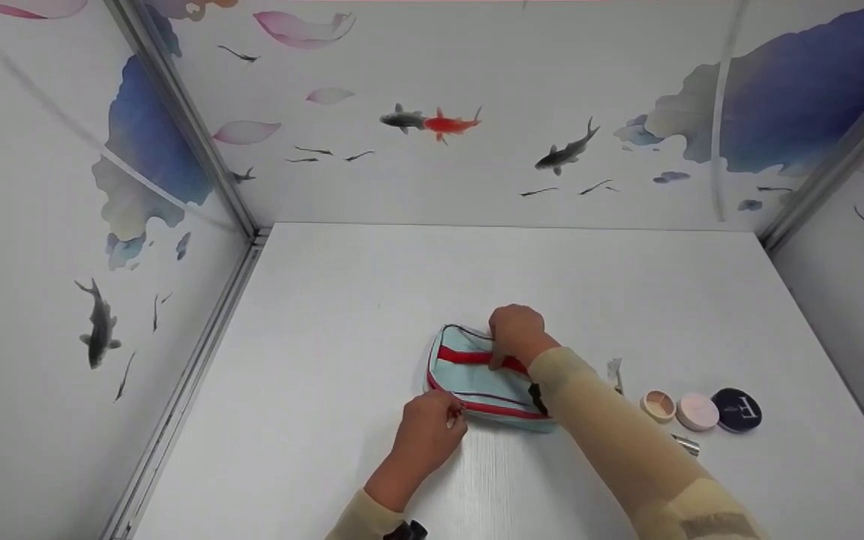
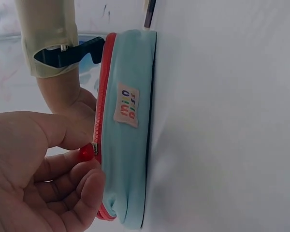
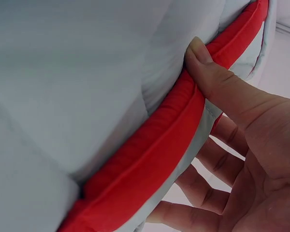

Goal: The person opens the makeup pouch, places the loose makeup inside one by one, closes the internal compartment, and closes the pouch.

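A light blue zip pouch (image 1: 469, 379) with red trim lies on the white table, mid-view. My left hand (image 1: 426, 431) is at its near left corner. In the left wrist view, the thumb and forefinger pinch the red zipper pull (image 2: 87, 152) on the red zipper, which looks closed along the visible side. A small label (image 2: 127, 105) with coloured letters marks that side. My right hand (image 1: 518, 334) grips the pouch's far side. In the right wrist view, its thumb presses beside the red strap (image 3: 154, 154) while the other fingers sit behind the edge.
Right of the pouch are an open round pan (image 1: 658, 405), a pink round case (image 1: 697, 412) and a black round case (image 1: 736, 409). A silver tube (image 1: 687, 445) and a small clear-looking item (image 1: 615, 373) lie near my right forearm. Printed panels (image 1: 432, 184) enclose the table.
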The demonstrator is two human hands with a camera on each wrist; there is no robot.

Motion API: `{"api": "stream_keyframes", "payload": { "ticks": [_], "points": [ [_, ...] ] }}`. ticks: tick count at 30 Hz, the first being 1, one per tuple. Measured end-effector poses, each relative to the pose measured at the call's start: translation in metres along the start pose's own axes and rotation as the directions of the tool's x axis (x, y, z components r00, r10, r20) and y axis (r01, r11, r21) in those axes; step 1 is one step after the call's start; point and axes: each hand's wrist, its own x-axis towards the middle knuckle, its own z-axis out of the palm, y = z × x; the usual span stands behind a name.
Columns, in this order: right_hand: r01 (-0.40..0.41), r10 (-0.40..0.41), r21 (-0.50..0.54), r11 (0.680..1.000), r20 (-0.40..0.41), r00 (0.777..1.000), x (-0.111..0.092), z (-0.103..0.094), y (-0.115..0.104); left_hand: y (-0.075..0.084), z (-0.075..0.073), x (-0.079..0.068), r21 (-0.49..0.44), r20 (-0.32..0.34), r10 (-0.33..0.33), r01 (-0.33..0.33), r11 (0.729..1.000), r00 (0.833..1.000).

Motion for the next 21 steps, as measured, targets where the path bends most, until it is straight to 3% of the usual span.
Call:
{"api": "stream_keyframes", "payload": {
  "ticks": [8, 15, 21],
  "points": [
    [0.002, -0.002, 0.003, 1.0, -0.009, 1.0, 0.0, -0.001, 0.001, 0.008, 0.008, 0.002, -0.015, -0.001, 0.013, -0.013, 1.0, 1.0],
    [0.038, -0.04, -0.067, 0.997, -0.023, 0.999, -0.002, 0.0, 0.002, 0.017, 0.016, 0.003, 0.014, -0.005, 0.054, -0.054, 0.998, 0.999],
    [0.014, -0.014, -0.009, 1.0, -0.03, 0.999, -0.006, 0.0, 0.0, 0.023, 0.02, 0.003, -0.012, 0.0, 0.043, -0.043, 0.999, 0.999]
  ]
}}
